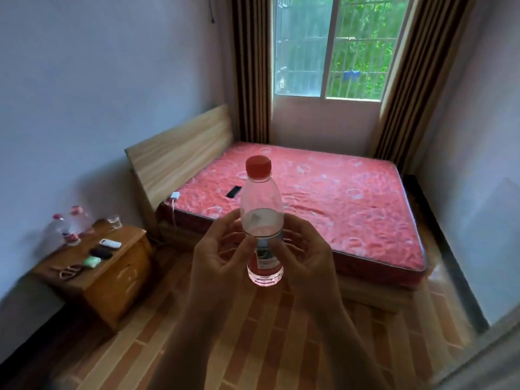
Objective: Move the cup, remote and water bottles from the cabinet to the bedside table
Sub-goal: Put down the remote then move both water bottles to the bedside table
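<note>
I hold a clear water bottle (262,218) with a red cap upright in front of me, above the floor. My left hand (219,257) grips its left side and my right hand (305,254) its right side, fingertips on the label. The wooden bedside table (118,274) stands at the left against the wall. On its far end stand two clear bottles with red caps (69,223) and a clear cup (114,221). A white remote (110,243) lies near the middle of the tabletop. The cabinet is out of view.
On the bedside table also lie a black object (100,253), a green object (92,262) and scissors (67,270). A bed with a red mattress (323,198) fills the room ahead; a black object (233,191) and a white charger (175,195) lie on it.
</note>
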### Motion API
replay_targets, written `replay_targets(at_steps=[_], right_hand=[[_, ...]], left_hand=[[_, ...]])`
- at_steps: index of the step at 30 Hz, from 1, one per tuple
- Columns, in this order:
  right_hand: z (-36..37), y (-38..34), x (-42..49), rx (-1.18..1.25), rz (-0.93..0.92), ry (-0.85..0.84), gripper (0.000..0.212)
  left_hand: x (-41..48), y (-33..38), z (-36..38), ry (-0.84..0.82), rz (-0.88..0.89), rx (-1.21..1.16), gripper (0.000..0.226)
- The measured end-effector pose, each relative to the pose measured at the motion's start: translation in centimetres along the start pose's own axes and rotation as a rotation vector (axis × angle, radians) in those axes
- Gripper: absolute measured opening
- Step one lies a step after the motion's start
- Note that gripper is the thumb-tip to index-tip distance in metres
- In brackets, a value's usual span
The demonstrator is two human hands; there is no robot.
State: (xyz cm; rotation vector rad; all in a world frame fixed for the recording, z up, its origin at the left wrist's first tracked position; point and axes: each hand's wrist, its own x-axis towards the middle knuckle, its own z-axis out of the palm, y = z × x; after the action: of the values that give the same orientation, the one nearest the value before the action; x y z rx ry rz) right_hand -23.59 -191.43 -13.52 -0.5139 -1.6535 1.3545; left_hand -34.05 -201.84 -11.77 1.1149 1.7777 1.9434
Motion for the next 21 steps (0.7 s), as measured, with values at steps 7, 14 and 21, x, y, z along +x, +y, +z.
replay_targets(at_steps=[7,14,21], right_hand=[[5.0,3.5,6.4,0.084,0.021,-0.172,0.033],[12.1,6.8,14.2,0.056,0.012,-0.248,0.034],[19.4,8.6,21.4,0.067,-0.012,-0.322,0.035]], left_hand=[[5.5,-3.7,-3.4,0.128,-0.046,-0.001,0.043],[13.0,-7.2,-7.6,0.221,-0.033,-0.037,0.042],[20.9,-9.1,-13.2,0.303,0.009,0.026,0.039]])
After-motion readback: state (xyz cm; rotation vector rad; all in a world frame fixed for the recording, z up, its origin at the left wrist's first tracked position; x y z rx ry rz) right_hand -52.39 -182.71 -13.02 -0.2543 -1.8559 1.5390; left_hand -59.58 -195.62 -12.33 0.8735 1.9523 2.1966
